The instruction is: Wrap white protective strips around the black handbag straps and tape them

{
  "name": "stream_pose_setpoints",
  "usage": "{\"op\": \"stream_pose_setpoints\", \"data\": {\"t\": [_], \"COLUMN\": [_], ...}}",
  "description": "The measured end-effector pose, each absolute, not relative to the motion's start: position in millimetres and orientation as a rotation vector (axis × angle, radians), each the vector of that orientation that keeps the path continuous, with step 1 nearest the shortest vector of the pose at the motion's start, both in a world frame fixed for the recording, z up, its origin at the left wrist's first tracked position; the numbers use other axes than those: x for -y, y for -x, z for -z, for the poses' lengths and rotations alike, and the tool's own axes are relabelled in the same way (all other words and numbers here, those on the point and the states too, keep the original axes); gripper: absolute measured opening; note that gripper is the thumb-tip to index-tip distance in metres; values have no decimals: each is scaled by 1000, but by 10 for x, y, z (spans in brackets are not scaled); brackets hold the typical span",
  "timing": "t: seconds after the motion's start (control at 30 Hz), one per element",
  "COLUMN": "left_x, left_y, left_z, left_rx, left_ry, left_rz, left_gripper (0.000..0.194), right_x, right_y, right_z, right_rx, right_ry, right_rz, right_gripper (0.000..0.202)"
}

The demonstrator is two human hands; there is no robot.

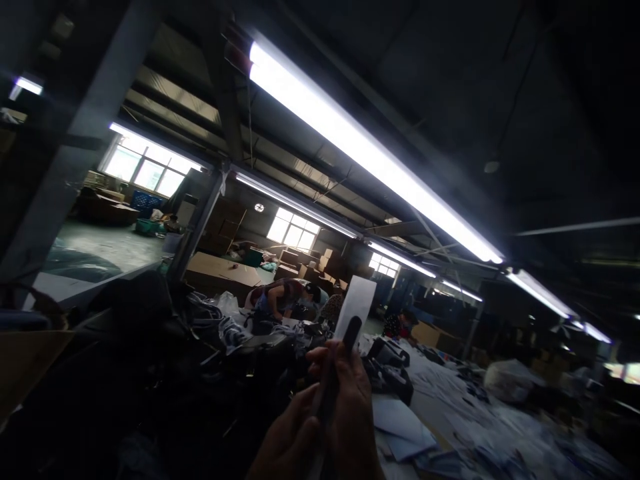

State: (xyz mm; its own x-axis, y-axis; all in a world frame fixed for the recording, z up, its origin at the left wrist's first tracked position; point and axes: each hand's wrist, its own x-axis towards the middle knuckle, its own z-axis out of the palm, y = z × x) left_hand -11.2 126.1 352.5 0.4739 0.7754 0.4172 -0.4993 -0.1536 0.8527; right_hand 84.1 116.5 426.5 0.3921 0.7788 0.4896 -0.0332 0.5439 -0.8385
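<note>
My right hand [353, 407] is raised in front of me. Its fingers are closed around a white card-like strip [361, 297] and a dark strap-like strip with a rounded end [354, 328], which lies against the white one. Lower and to its left, my left hand [293, 430] is closed on the lower part of the dark strip. Both strips point upward with a slight tilt to the right. Dim light hides the exact kind of the dark piece and the lower ends of both.
Dark material [150, 373] is heaped at the left and centre. White sheets [403, 427] lie on the table at right, near a large pile of pale material [440, 383]. A person [285, 297] bends over the far side; another person [397, 325] is farther right. A brown box edge [30, 367] juts in at left.
</note>
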Motion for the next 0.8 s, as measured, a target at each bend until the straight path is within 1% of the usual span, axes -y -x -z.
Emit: {"op": "stream_pose_setpoints", "data": {"t": [0.1,0.17,0.23,0.33,0.4,0.43,0.5,0.57,0.63,0.7,0.8], "left_x": [-1314,-1332,-1328,-1284,-1235,-1208,-1158,-1121,-1099,-1090,-1088], "left_y": [40,32,55,103,119,121,116,108,103,103,110], "left_z": [-3598,-3588,-3553,-3516,-3522,-3532,-3552,-3559,-3547,-3522,-3487], "left_rx": [-254,-239,-221,-177,-118,-91,-71,-88,-97,-100,-175], "left_ry": [-1258,-1193,-1121,-1078,-1069,-1059,-1037,-1026,-1033,-1057,-1094], "left_rz": [-1161,-1163,-1153,-1111,-1055,-1029,-1004,-1015,-1030,-1047,-1077], "left_gripper": [47,46,45,42,42,42,42,42,41,40,37], "right_x": [-1065,-981,-897,-791,-735,-710,-670,-646,-637,-632,-602], "right_y": [-853,-969,-1129,-1333,-1401,-1416,-1419,-1408,-1391,-1365,-1313], "right_z": [-4297,-4372,-4472,-4629,-4720,-4757,-4805,-4810,-4778,-4735,-4713], "right_rx": [1252,1375,1402,1438,1592,1673,1771,1796,1795,1783,1768], "right_ry": [1012,1099,1147,1159,1161,1169,1207,1249,1263,1294,1346], "right_rz": [-571,-410,-23,762,1204,1363,1541,1546,1421,1155,527], "right_gripper": [35,40,47,62,70,72,68,56,45,37,28]}}
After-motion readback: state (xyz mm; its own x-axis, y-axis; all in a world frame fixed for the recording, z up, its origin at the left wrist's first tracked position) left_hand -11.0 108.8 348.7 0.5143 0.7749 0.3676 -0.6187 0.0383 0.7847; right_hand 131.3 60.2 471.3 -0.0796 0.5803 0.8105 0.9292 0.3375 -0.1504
